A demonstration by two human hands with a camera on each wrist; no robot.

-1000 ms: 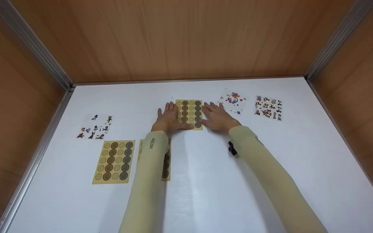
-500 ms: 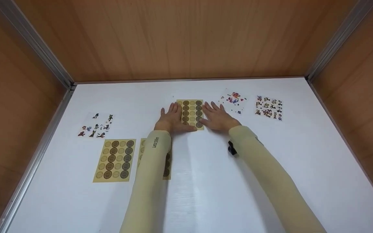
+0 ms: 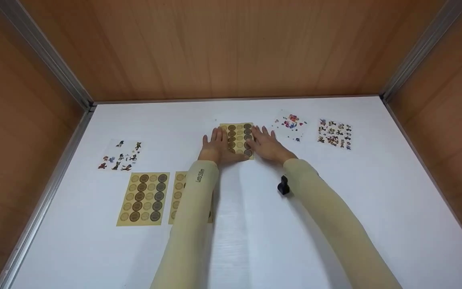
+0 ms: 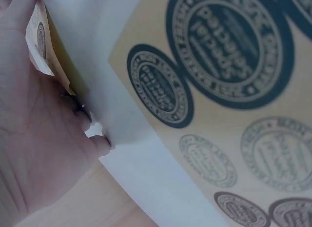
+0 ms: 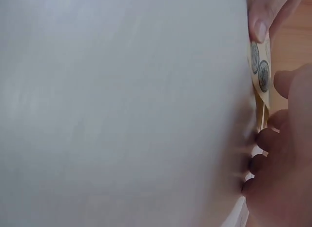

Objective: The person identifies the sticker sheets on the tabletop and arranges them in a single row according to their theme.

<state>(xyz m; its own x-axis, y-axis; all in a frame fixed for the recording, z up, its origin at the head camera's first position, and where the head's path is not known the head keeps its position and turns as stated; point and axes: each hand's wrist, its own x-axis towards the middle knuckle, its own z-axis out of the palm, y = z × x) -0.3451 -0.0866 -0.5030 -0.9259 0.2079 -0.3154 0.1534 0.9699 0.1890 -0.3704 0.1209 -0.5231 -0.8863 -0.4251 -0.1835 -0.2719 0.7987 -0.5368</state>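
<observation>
A tan sticker sheet point(image 3: 239, 138) with rows of round labels lies toward the back of the white table. My left hand point(image 3: 216, 151) rests over its left edge, fingers pointing away and thumb stretched along the near edge. On the opposite side, my right hand point(image 3: 270, 147) lies with extended fingers at the right edge, its thumb over the sheet. In the left wrist view the left hand point(image 4: 44, 149) is beside part of this sheet point(image 4: 41, 41), which appears slightly lifted. The right wrist view has the right hand point(image 5: 282, 163) near the sheet's edge point(image 5: 263, 78).
Two more tan sticker sheets lie front left: one fully visible point(image 3: 142, 198), the other point(image 3: 177, 196) partly under the left sleeve. A clear figure-sticker sheet point(image 3: 120, 155) is at left; two clear sheets, one colourful point(image 3: 291, 122) and one patterned point(image 3: 335, 134), are back right. Wooden panels point(image 3: 235, 48) surround the table.
My left hand and forearm have shifted right, with the thumb reaching further along the sheet's near edge. The right hand has edged slightly inward over the sheet.
</observation>
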